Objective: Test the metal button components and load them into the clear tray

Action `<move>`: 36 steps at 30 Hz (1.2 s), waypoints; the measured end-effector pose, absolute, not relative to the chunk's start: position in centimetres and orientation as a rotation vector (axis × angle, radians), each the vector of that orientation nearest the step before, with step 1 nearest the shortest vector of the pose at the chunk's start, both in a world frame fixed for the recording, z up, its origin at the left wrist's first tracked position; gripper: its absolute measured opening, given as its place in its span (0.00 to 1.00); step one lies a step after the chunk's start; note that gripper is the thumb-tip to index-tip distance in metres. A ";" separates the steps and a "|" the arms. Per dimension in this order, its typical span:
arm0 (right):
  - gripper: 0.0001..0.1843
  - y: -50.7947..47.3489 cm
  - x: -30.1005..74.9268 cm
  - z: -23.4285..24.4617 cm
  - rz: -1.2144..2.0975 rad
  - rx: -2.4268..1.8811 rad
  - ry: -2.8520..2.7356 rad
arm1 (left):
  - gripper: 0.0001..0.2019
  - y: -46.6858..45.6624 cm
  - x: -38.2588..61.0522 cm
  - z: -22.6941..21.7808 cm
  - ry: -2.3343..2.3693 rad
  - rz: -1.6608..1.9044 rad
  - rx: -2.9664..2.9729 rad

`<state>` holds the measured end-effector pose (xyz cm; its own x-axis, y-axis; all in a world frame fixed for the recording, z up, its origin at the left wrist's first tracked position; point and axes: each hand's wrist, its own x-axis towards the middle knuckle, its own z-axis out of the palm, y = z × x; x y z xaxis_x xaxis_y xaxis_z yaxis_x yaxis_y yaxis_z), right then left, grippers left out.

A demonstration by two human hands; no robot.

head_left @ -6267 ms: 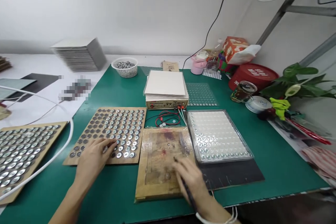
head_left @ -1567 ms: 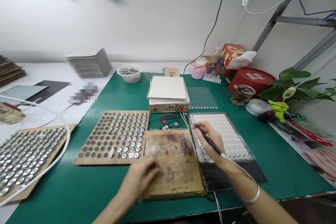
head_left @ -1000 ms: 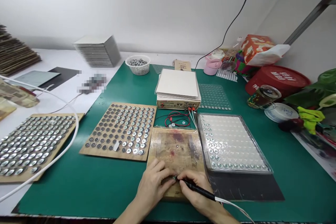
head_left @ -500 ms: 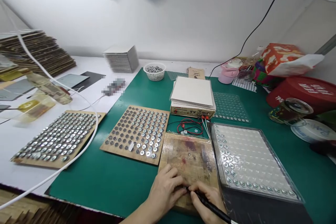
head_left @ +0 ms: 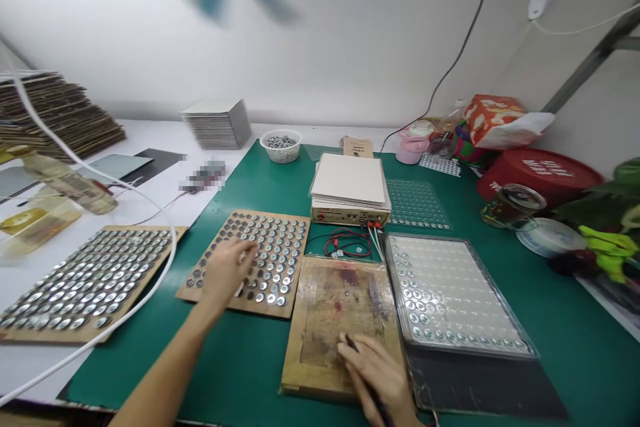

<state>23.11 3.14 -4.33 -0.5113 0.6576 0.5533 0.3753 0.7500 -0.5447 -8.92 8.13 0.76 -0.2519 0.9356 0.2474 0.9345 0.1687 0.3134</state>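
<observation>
My left hand (head_left: pixel 227 273) hovers low over a wooden board of round metal discs (head_left: pixel 283 267), its fingers bunched at the board's middle; anything held in them is hidden. My right hand (head_left: pixel 373 367) rests on a stained wooden pad (head_left: pixel 325 310) covered in clear tape, gripping a black pen-shaped tool (head_left: pixel 353 344) whose tip is hidden by the fingers. To the right stands a clear plastic tray (head_left: pixel 455 293) with discs along its left and bottom rows.
A second disc board (head_left: pixel 85 283) lies at left, with a white cable (head_left: pixel 173 260) curving beside it. Behind the pad are red and black leads (head_left: pixel 347 243), a power unit (head_left: pixel 350 215) under white sheets, and a basket of metal pieces (head_left: pixel 280 148), all on a green mat.
My left hand has moved away from the pad's near edge, up and left onto the disc board. My right hand stays on the pad, now apart from the left. The view has shifted slightly.
</observation>
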 end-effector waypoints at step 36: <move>0.11 3.6 23.0 -1.3 1.240 -1.335 -1.954 | 0.07 1.1 5.2 -3.6 1.557 0.837 2.219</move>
<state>22.96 3.56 -1.29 -0.4196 0.9013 -0.1078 0.4813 0.1202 -0.8683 5.19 1.08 -3.58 0.2414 0.9271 0.2866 0.7503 -0.3656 0.5509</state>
